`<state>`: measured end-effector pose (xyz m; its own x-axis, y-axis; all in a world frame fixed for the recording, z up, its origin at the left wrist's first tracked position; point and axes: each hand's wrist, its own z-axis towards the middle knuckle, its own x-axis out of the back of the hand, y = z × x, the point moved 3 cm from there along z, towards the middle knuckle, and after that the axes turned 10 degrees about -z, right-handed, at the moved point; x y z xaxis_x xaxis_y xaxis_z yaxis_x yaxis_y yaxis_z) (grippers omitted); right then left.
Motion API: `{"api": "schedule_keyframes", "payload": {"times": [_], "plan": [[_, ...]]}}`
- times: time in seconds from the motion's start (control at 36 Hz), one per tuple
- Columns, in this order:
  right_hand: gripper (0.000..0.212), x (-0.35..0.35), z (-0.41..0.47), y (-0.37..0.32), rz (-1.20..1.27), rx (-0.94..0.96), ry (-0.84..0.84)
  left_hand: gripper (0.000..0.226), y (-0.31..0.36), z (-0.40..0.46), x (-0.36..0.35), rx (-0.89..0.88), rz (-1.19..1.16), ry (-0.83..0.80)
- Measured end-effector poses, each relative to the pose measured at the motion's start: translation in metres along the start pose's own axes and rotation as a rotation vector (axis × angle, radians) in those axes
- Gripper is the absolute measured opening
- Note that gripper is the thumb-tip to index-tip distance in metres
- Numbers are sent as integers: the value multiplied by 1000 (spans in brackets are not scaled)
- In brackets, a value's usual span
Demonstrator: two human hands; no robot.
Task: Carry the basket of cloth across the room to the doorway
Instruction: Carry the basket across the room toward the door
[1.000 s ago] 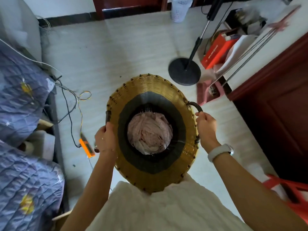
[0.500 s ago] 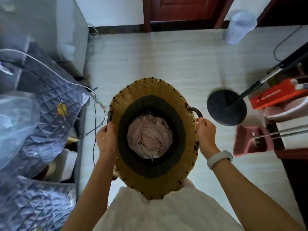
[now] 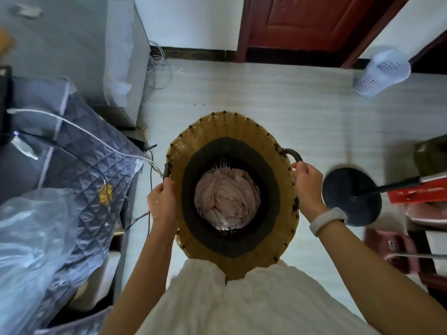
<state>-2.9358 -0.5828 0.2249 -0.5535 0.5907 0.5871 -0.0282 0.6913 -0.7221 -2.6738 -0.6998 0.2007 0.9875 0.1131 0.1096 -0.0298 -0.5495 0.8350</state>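
Pale tiled floor (image 3: 278,97), running from centre frame up to a white wall with a dark skirting.

Door (image 3: 307,20): dark red wood, top centre-right of the frame, set in a matching frame.

Basket (image 3: 193,151): woven, tan outer band, black inner band, two dark loop handles. Centre of the frame, held clear of the floor in front of the person's white garment (image 3: 242,303).

Cloth (image 3: 226,197): pale pink, crumpled, lying in the bottom of the basket.

Left hand (image 3: 160,201): centre-left, fingers closed around the basket's left handle.

Right hand (image 3: 308,187): centre-right, fingers closed around the right handle, whose dark loop shows above the knuckles. White band (image 3: 326,220) on that wrist.

Quilted grey cover (image 3: 89,165): left of the frame, yellow motif, draped over furniture. White and dark cables (image 3: 150,180) trail between it and the basket.

Clear plastic bag (image 3: 29,250): lower left, resting against the cover.

Round black stand base (image 3: 352,197): right of the basket on the floor, just beside the right wrist in the frame, with a black pole slanting right.

White perforated bin (image 3: 382,73): upper right, near the wall.

Red box (image 3: 420,192): right edge, blurred.
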Motion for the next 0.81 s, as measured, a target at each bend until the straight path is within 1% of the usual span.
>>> {"api": "schedule_keyframes", "payload": {"times": [0.08, 0.17, 0.36, 0.47, 0.53, 0.67, 0.81], "plan": [[36, -24, 12, -32, 2, -10, 24, 28, 27, 40, -3, 22, 9, -26], [33, -46, 25, -67, 23, -9, 30, 30, 56, 78, -8, 32, 3, -18], [26, -85, 63, -126, 73, -26, 43, 33, 112, 150, -33, -22, 33, -42], [27, -107, 96, -151, 82, -41, 29, 34, 136, 185, -56, -52, 17, -61], [28, -117, 117, -163, 93, -53, 23, 34, 148, 201, -71, -65, 37, -62], [31, -140, 185, -198, 128, -52, 7, 34, 178, 248, -115, -85, 61, -1], [33, -163, 261, -243, 135, -51, -40, 33, 218, 291, -169, -84, 24, 22]]}}
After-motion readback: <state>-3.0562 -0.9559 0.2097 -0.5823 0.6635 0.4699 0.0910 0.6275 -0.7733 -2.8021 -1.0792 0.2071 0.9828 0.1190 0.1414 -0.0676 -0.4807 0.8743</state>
